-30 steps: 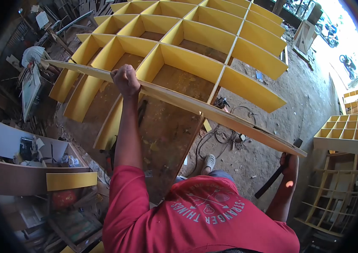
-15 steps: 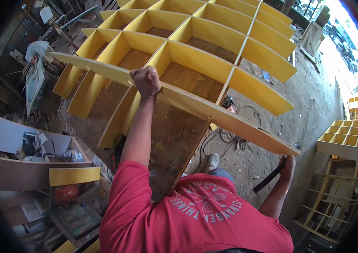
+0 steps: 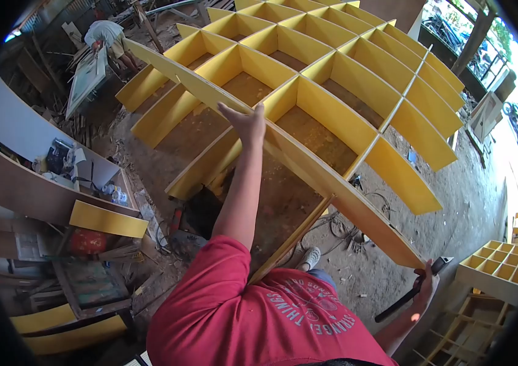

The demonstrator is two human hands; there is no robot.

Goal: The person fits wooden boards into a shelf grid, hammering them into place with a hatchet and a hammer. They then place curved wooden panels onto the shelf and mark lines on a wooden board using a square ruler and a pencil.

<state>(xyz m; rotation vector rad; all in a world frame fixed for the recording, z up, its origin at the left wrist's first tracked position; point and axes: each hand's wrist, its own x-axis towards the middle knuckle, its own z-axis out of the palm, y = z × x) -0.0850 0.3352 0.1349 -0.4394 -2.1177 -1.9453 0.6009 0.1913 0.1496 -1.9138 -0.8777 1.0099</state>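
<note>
A long plank (image 3: 366,219) is running from ten to four o'clock before the yellow lattice (image 3: 332,119), its mid-length lying right under the left hand (image 3: 247,125), whose grip is spreading wide; the right hand (image 3: 428,285) is meeting the four-o'clock end, grip wrapping a hammer (image 3: 397,305). Unlike half a second ago, the left fingers are not curling round the edge, and the plank is slanting more steeply.
</note>
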